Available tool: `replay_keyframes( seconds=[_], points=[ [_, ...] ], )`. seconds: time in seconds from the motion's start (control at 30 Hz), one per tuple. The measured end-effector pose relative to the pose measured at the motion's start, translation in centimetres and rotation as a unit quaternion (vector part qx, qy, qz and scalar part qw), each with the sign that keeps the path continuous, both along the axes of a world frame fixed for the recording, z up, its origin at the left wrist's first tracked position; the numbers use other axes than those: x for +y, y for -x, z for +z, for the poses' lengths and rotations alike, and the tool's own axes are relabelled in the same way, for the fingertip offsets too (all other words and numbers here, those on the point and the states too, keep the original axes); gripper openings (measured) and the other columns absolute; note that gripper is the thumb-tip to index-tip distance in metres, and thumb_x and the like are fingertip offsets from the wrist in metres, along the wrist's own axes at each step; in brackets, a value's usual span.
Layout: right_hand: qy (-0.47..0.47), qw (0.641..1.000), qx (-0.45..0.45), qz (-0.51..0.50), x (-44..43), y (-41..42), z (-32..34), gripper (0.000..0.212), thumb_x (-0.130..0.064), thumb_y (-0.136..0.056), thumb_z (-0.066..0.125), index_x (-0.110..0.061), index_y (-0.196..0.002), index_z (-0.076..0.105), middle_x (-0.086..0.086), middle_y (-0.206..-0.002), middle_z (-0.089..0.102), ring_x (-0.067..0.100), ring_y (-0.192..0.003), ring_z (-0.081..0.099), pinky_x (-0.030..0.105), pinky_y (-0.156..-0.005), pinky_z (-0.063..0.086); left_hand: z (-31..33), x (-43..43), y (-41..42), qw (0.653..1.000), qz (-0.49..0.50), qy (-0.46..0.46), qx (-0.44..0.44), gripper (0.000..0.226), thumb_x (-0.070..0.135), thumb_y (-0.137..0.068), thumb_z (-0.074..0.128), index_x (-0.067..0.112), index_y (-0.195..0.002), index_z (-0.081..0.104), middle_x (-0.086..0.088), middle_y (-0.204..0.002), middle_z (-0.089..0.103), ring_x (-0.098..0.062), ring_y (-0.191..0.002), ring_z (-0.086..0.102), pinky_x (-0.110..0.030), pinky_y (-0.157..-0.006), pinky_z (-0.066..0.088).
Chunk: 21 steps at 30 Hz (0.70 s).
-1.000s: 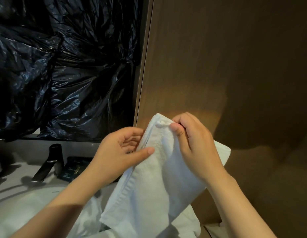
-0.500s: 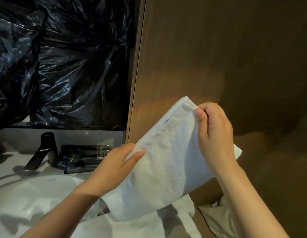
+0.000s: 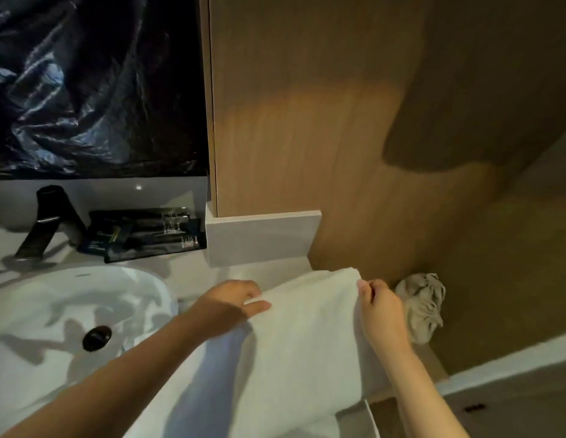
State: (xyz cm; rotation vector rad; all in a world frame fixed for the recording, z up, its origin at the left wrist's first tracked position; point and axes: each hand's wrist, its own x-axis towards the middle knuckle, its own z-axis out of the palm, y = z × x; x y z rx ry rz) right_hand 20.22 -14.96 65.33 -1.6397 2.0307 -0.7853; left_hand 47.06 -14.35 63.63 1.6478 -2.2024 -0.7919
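Within 1 s the folded white terry towel point(image 3: 307, 343) has come down from mid-air onto the pale stone surface point(image 3: 193, 273) beside the white oval basin point(image 3: 54, 298); the left hand point(image 3: 231, 303) grips its left edge and the right hand point(image 3: 381, 306) pinches its far corner, so placement is judged nearly complete, release outstanding. The surface carries a black tap point(image 3: 51, 216), dark sachets point(image 3: 142, 232) and a crumpled grey cloth point(image 3: 422, 306) beside the towel; a brown wood-grain wall panel point(image 3: 307, 121) and black plastic sheeting point(image 3: 85, 74) stand behind
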Motion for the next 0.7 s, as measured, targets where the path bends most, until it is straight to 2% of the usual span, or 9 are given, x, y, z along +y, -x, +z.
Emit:
replay_keyframes(
  seconds=[0.07, 0.13, 0.2, 0.3, 0.43, 0.57, 0.63, 0.7],
  points=[
    [-0.011, 1.000, -0.012, -0.011, 1.2, 0.5, -3.4, 0.025, -0.028, -0.103, 0.042, -0.013, -0.089, 0.056, 0.005, -0.078, 0.063, 0.028, -0.078, 0.062, 0.036, -0.065, 0.046, -3.9, 0.9, 0.3, 0.999, 0.017, -0.028, -0.013, 0.028, 0.041, -0.092, 0.060, 0.014, -0.082, 0.058, -0.006, -0.085, 0.063, -0.021, -0.086, 0.059, -0.022, -0.070, 0.036],
    [-0.002, 0.999, -0.032, -0.023, 1.8, 1.2, -5.3, 0.024, -0.030, -0.102, 0.043, -0.019, -0.085, 0.055, 0.003, -0.078, 0.064, 0.026, -0.077, 0.063, 0.033, -0.062, 0.043, -6.1, 1.5, -0.2, 0.998, 0.034, -0.039, -0.039, 0.038, 0.049, -0.092, 0.055, 0.012, -0.085, 0.062, -0.005, -0.088, 0.065, -0.021, -0.086, 0.062, -0.029, -0.075, 0.043],
    [-0.021, 0.997, -0.072, -0.007, 1.9, 1.6, -6.2, 0.022, -0.038, -0.101, 0.044, -0.023, -0.092, 0.057, -0.003, -0.078, 0.065, 0.016, -0.075, 0.063, 0.030, -0.058, 0.042, -7.1, 2.0, -1.3, 0.996, 0.055, -0.047, -0.047, 0.043, 0.059, -0.090, 0.050, 0.017, -0.086, 0.062, 0.000, -0.087, 0.066, -0.018, -0.085, 0.063, -0.031, -0.077, 0.046],
    [-0.069, 0.993, -0.089, 0.025, 1.8, 2.0, -7.2, 0.030, -0.042, -0.101, 0.043, -0.018, -0.109, 0.058, -0.006, -0.082, 0.065, 0.007, -0.076, 0.060, 0.021, -0.058, 0.040, -7.7, 2.7, -3.3, 0.994, 0.076, -0.032, -0.065, 0.047, 0.065, -0.086, 0.049, 0.020, -0.077, 0.057, 0.004, -0.076, 0.062, -0.013, -0.072, 0.060, -0.028, -0.067, 0.045],
    [-0.041, 0.997, -0.067, 0.027, 1.7, 2.3, -7.6, 0.028, -0.035, -0.102, 0.043, -0.013, -0.111, 0.057, -0.007, -0.080, 0.062, 0.006, -0.072, 0.058, 0.021, -0.057, 0.040, -7.2, 2.9, -4.2, 0.993, 0.087, -0.008, -0.079, 0.046, 0.069, -0.080, 0.045, 0.025, -0.067, 0.048, 0.006, -0.064, 0.054, -0.015, -0.065, 0.057, -0.026, -0.059, 0.034],
    [0.018, 1.000, -0.013, -0.012, 1.1, 3.3, -7.1, 0.022, -0.039, -0.100, 0.046, -0.022, -0.100, 0.059, -0.008, -0.073, 0.061, 0.008, -0.064, 0.059, 0.027, -0.052, 0.045, -6.2, 1.5, -4.4, 0.993, 0.111, -0.007, -0.032, 0.058, 0.073, -0.077, 0.047, 0.017, -0.062, 0.051, 0.000, -0.058, 0.055, -0.008, -0.057, 0.053, -0.027, -0.057, 0.039],
    [-0.036, 0.998, 0.057, -0.008, 0.8, 3.7, -7.8, 0.028, -0.038, -0.101, 0.045, -0.014, -0.098, 0.060, -0.002, -0.073, 0.063, 0.015, -0.065, 0.060, 0.035, -0.057, 0.052, -6.2, 0.6, -3.8, 0.992, 0.099, 0.002, -0.083, 0.054, 0.069, -0.080, 0.053, 0.017, -0.065, 0.053, 0.000, -0.064, 0.058, -0.014, -0.065, 0.058, -0.032, -0.062, 0.043],
    [-0.125, 0.987, 0.101, 0.006, 0.7, 3.6, -8.6, 0.033, -0.036, -0.101, 0.046, -0.008, -0.112, 0.060, 0.006, -0.091, 0.068, 0.025, -0.084, 0.065, 0.036, -0.070, 0.053, -6.4, 0.4, -2.9, 0.986, 0.095, 0.006, -0.138, 0.046, 0.063, -0.081, 0.059, 0.017, -0.077, 0.060, -0.002, -0.080, 0.065, -0.023, -0.081, 0.062, -0.034, -0.071, 0.046]
  ],
)
